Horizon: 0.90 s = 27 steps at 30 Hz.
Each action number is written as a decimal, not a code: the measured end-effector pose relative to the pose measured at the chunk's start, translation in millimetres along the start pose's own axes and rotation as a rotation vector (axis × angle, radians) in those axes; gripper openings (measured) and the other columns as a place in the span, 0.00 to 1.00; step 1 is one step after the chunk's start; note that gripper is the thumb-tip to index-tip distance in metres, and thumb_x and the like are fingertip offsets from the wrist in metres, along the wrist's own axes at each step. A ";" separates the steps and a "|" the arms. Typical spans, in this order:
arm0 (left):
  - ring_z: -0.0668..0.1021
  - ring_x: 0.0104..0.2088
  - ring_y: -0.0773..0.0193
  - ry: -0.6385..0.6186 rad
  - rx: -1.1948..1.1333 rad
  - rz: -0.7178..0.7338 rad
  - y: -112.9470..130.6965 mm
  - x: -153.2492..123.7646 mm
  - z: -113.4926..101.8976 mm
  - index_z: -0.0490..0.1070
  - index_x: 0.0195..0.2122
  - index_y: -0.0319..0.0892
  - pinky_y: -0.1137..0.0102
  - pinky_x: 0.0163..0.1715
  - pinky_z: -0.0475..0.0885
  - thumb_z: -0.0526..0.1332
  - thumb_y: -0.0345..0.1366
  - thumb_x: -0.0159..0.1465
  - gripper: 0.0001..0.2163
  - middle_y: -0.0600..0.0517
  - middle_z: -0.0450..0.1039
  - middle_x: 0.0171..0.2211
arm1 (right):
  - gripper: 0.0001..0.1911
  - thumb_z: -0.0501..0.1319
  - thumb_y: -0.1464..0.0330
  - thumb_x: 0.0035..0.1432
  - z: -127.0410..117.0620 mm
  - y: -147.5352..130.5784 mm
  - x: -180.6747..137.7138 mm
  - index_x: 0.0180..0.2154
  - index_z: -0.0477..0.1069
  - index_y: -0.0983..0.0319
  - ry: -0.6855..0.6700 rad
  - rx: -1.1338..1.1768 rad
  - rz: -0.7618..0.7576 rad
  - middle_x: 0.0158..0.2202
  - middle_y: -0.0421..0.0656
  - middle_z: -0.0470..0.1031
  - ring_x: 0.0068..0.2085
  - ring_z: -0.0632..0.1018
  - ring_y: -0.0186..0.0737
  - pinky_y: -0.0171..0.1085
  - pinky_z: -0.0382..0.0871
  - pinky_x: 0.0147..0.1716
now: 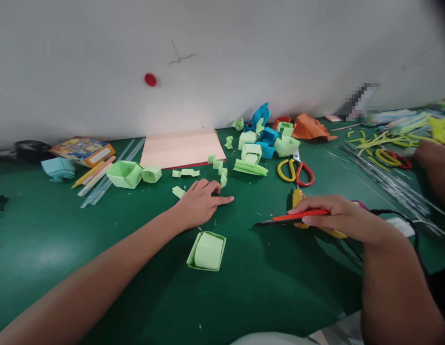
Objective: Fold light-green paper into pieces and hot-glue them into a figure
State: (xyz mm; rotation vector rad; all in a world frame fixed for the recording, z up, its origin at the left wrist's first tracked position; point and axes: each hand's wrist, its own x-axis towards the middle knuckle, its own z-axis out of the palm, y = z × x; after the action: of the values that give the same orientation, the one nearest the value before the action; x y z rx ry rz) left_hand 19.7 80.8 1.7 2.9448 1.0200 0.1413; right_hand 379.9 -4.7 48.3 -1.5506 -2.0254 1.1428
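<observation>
My right hand (339, 218) grips a red utility knife (301, 215), its dark blade pointing left just over the table. Beneath that hand lies a yellow hot glue gun (298, 197), partly hidden. My left hand (204, 203) rests on the table, fingers apart and holding nothing visible. Light green folded paper strips (186, 172) lie around its fingertips, and a zigzag paper strip (218, 165) is just beyond them. Nearer to me sits a small green folded paper box (207, 251) with a rounded paper piece inside.
Scissors (296, 173) with yellow and red handles lie beyond the knife. Green and blue paper pieces (267, 139) cluster near the wall, beside a peach paper sheet (182, 147). Glue sticks (383, 177) lie at right, near another person's hand (436, 165). A green paper box (124, 174) stands left.
</observation>
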 end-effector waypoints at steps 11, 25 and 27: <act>0.69 0.44 0.52 0.077 0.061 0.052 -2.4 -4.1 2.4 0.75 0.59 0.52 0.56 0.49 0.68 0.54 0.30 0.71 0.20 0.45 0.71 0.48 | 0.20 0.64 0.49 0.61 -3.6 4.0 -2.5 0.45 0.82 0.53 0.117 -0.041 -0.102 0.43 0.46 0.83 0.42 0.82 0.52 0.43 0.77 0.41; 0.71 0.30 0.66 0.525 -0.031 0.462 3.2 -5.7 -2.0 0.77 0.50 0.57 0.69 0.34 0.67 0.63 0.38 0.70 0.10 0.54 0.76 0.34 | 0.18 0.65 0.53 0.62 22.3 -1.0 17.4 0.49 0.79 0.54 0.319 0.045 -0.099 0.36 0.43 0.80 0.35 0.80 0.45 0.41 0.76 0.33; 0.73 0.29 0.66 0.523 -0.035 0.481 3.1 -4.5 -1.9 0.78 0.46 0.52 0.69 0.32 0.68 0.62 0.38 0.70 0.07 0.54 0.78 0.33 | 0.17 0.65 0.55 0.62 27.2 -3.3 22.1 0.48 0.80 0.54 0.338 0.052 -0.090 0.32 0.42 0.79 0.31 0.78 0.42 0.40 0.74 0.29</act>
State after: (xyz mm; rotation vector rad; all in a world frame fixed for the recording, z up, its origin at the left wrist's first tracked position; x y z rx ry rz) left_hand 17.9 75.6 3.4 3.1212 0.2841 0.9597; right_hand 351.6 4.9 29.8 -1.4943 -1.8062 0.8287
